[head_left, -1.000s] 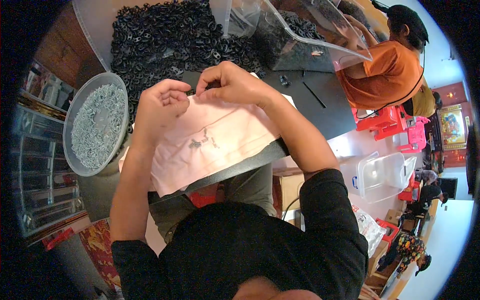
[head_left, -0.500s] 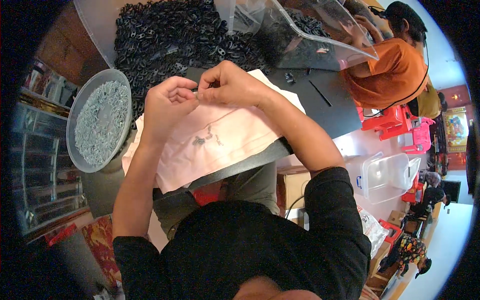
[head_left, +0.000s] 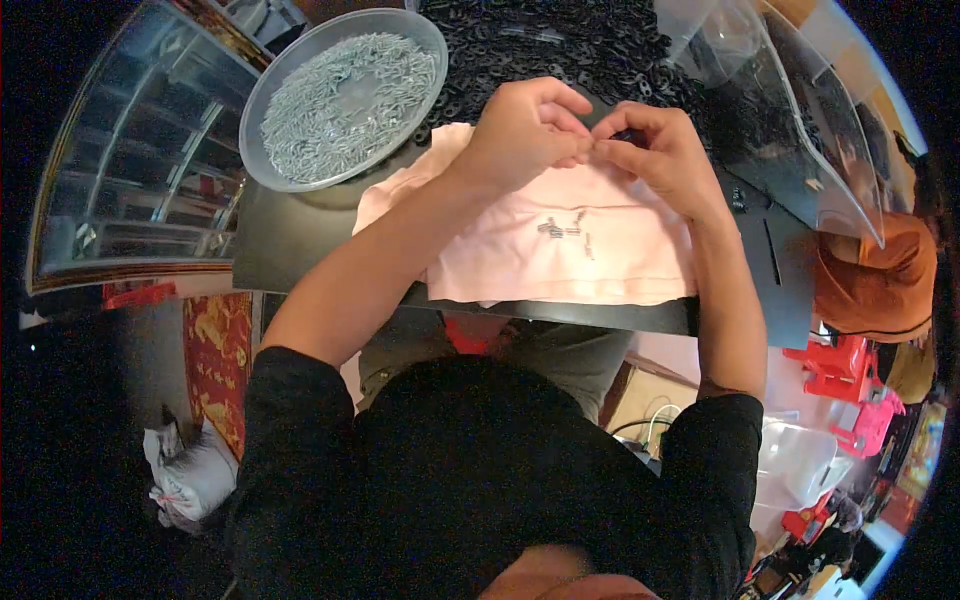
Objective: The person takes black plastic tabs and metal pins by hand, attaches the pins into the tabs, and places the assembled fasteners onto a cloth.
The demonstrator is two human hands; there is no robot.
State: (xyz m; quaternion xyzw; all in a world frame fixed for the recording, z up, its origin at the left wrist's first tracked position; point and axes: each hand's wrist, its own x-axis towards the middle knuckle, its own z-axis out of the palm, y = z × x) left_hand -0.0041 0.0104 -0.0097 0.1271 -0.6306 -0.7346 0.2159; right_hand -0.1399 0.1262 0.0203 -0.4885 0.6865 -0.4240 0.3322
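Bowl (head_left: 254, 147) shifted from nine to eleven o'clock in view; left hand (head_left: 525, 132), right hand (head_left: 668, 158) curled close, pinch untellable; six-o'clock pins (head_left: 552, 229) seemed unused.

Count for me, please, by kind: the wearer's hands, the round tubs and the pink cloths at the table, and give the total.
Hands: 2 (left hand, right hand)
Round tub: 1
Pink cloth: 1
Total: 4
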